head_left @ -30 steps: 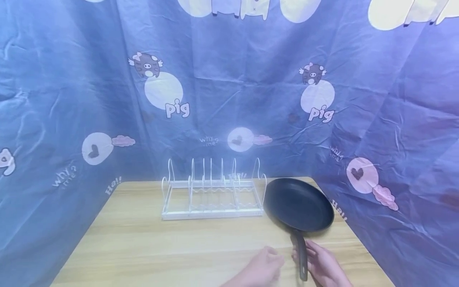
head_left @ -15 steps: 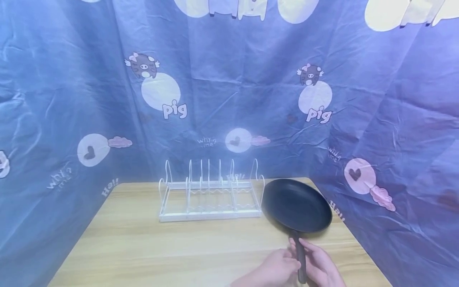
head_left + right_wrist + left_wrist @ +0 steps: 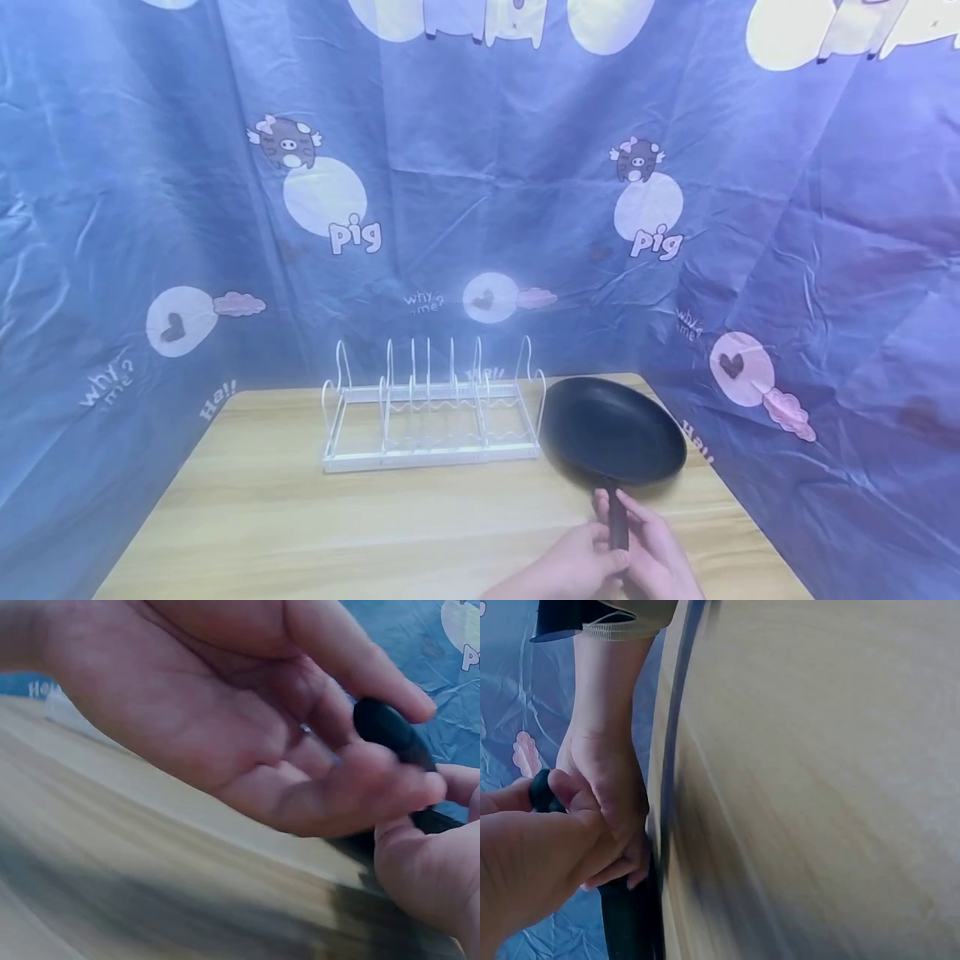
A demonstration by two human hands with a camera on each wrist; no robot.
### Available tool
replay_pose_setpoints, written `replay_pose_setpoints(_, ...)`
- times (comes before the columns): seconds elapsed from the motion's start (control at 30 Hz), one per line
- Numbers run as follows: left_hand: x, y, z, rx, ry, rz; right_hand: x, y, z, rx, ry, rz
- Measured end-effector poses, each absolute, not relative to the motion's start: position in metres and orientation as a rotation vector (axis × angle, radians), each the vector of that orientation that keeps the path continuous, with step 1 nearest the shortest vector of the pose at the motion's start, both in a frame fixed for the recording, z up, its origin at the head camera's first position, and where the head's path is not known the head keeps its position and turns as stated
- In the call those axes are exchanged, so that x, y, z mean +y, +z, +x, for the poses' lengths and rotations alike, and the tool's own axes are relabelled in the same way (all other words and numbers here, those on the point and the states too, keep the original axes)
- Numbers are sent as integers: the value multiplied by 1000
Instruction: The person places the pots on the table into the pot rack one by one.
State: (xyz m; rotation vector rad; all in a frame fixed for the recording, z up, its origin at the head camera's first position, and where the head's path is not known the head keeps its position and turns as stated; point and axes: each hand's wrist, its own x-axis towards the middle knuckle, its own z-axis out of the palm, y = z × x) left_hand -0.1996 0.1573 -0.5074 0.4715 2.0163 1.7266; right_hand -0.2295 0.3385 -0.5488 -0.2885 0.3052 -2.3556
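Observation:
A black frying pan (image 3: 611,433) is at the right of the table, its inside facing up and its handle (image 3: 617,529) toward me. My left hand (image 3: 573,560) pinches the handle near its end from the left. From the right and underneath, my right hand (image 3: 656,552) grips it closer to the pan, thumb along the side. The left wrist view shows the handle's end (image 3: 544,793) between left thumb and finger, with the right hand (image 3: 604,776) just beyond. In the right wrist view the left hand (image 3: 187,712) reaches in from the left and the right hand (image 3: 442,870) is at the right edge.
A white wire rack (image 3: 431,458) with upright dividers stands left of the pan, its right end close to the pan's rim. Wood-grain table (image 3: 337,533) lies in front. Blue printed cloth (image 3: 450,217) hangs behind and along both sides.
My left hand has come right onto the handle and now pinches it. The right hand has closed round the handle. The whole view has shifted slightly.

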Motion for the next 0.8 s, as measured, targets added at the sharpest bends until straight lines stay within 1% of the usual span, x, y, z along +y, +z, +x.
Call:
replay_pose_setpoints(0.2,162,-504,-198,1767,1915,429,327,-543,-235,126,-2409,-410)
replay_pose_setpoints(0.43,156,-497,-196,1826,1885,444,318,-540,-242,81,-2391,-597)
replay_pose_setpoints(0.8,143,-497,-190,2010,1763,563,309,-533,-235,137,-2391,-576)
